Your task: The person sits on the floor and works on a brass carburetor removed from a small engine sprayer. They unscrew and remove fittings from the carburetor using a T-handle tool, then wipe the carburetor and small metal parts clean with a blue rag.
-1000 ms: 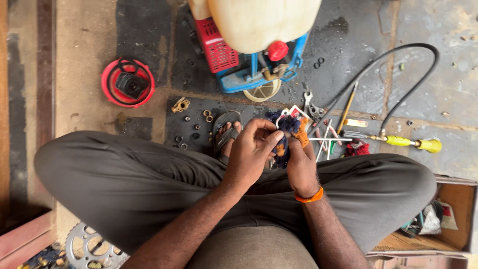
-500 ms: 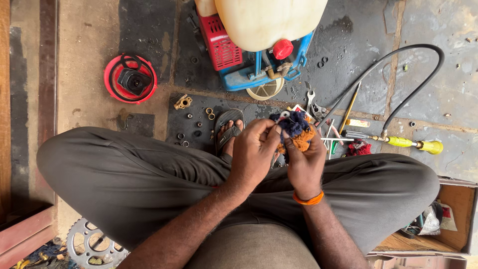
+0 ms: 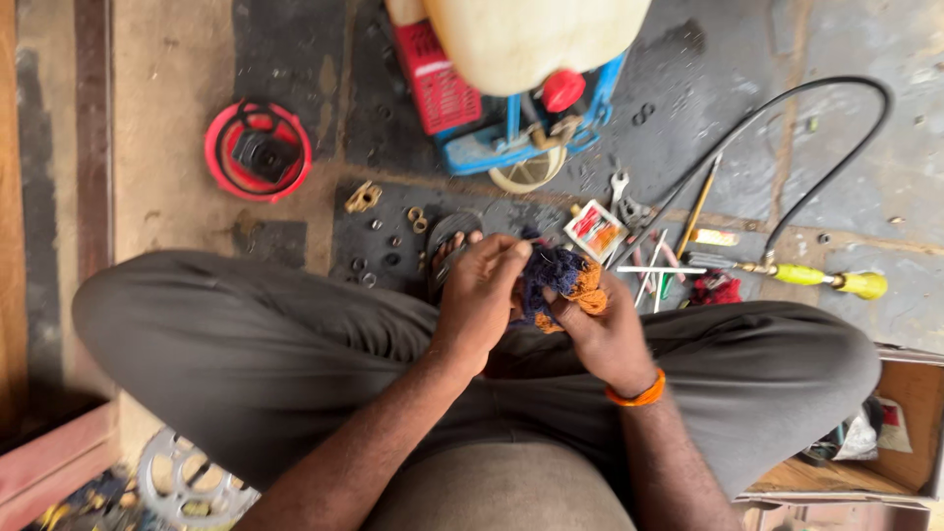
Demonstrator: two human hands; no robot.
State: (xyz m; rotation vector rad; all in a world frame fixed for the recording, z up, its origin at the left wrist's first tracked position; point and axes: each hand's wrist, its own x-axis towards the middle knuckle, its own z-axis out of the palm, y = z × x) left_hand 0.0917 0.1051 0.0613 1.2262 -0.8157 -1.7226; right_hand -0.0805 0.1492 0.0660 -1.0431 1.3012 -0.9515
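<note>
I sit cross-legged on the floor in grey trousers. Both hands meet in front of my knees around a bundle of dark blue and orange rag (image 3: 556, 280). My left hand (image 3: 479, 295) pinches the rag's left side with closed fingers. My right hand (image 3: 598, 329), with an orange band at the wrist, cups the rag from below and the right. Whatever lies inside the rag is hidden.
A blue and red sprayer machine with a cream tank (image 3: 521, 69) stands ahead. A red round cover (image 3: 258, 150) lies to the left. Brass fittings, nuts, a spanner, a small box, a black hose (image 3: 787, 108) with a yellow-handled wand (image 3: 831, 281) lie around. A chain sprocket (image 3: 187, 487) is lower left, a cardboard box (image 3: 905, 423) right.
The hands have kept working the rag in place, shifting slightly downward in view. The camera view drifted a little; nothing else moved.
</note>
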